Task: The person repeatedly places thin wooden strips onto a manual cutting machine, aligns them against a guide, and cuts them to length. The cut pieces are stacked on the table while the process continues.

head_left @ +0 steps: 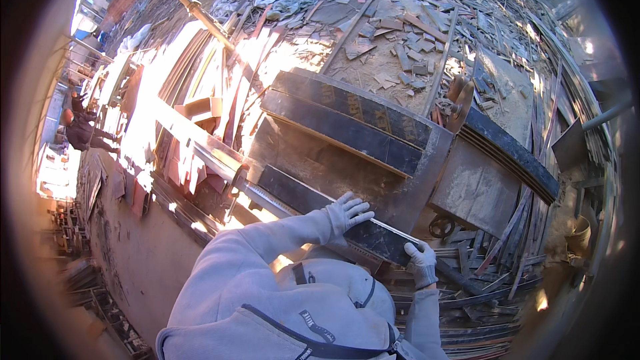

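A long, narrow black-faced plywood strip (291,190) lies on a dusty metal machine table (407,201) in front of me, slanting from far left to near right. My left hand (348,213), in a light work glove, rests on the strip with its fingers spread. At the strip's near right end, my gloved right hand (421,263) closes around the edge. A metal rail (270,203) with a scale-like edge runs along the strip's near side. Across the table lie more black-faced boards (343,137), stacked one on another.
To the right, several long dark boards (510,153) lean over a metal cabinet (477,187) with a handwheel (442,227). Wood offcuts (413,47) litter the ground beyond. A metal pole (193,7) slants across the upper left. Another person (87,127) is at the far left.
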The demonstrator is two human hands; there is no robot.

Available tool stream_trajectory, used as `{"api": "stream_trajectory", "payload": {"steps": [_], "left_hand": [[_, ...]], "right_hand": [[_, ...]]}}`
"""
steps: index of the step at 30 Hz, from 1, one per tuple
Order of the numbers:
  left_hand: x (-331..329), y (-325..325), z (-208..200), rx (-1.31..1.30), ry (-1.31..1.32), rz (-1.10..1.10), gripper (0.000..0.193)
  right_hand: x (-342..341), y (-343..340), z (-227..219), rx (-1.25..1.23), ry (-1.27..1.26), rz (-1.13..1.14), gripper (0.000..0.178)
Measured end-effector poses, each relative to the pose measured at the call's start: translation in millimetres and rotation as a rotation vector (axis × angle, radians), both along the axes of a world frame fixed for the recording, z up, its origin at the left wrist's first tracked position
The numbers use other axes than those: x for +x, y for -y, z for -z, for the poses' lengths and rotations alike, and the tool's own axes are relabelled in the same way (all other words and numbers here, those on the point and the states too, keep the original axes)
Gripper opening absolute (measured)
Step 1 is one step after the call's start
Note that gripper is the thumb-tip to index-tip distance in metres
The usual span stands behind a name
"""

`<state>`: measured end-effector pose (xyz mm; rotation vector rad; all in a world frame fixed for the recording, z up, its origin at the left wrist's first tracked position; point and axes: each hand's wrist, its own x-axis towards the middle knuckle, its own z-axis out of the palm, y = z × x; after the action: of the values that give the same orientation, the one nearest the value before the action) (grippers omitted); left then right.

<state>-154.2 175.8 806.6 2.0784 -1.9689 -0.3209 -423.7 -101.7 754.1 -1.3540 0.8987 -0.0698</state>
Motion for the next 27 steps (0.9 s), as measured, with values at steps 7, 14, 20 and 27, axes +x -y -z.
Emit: {"api": "stream_trajectory", "payload": {"steps": [7, 14, 20, 27], "left_hand": [[2.2, -24.8, -14.8, -0.091, -0.054, 0.009, 0.106], [9.2, -7.7, -56.8, -0.176, 0.032, 0.008, 0.103], [117.4, 37.6, -135.9, -0.161, 0.312, 0.080, 0.115], [259.7, 90.4, -142.3, -0.201, 0.337, -0.019, 0.111]], "right_hand": [[4.1, -33.4, -77.4, -0.358, -0.125, -0.004, 0.059], [19.0, -27.4, -116.5, -0.107, 0.079, 0.129, 0.049], [102.3, 32.2, -143.0, -0.256, 0.214, 0.000, 0.056], [129.8, 185.4, -156.3, -1.008, -0.128, 0.040, 0.083]]}}
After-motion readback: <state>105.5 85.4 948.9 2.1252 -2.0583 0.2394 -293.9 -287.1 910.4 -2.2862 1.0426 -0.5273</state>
